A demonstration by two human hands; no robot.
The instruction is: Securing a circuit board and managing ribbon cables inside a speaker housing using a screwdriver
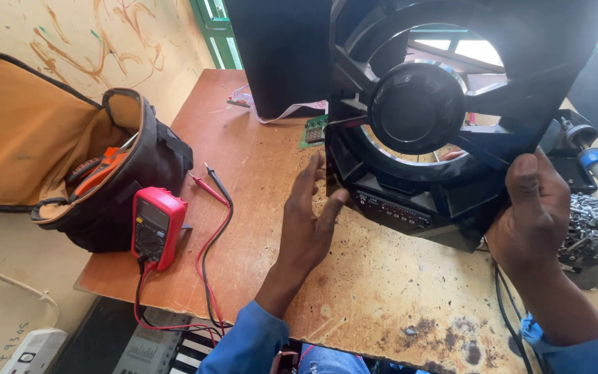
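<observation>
Hands flank black speaker panel [444,125]: right [531,215] grips edge, left [309,221] open, touching.

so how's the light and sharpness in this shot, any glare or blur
Head view: daylight blows out pale through the openings of the black speaker front panel, whose plastic reads nearly featureless dark with faint sheen; the left hand is slightly motion-soft at the fingers, the right hand sharper; the red multimeter and wooden table are evenly lit and crisp; edges bow a little, wide-angle.
</observation>
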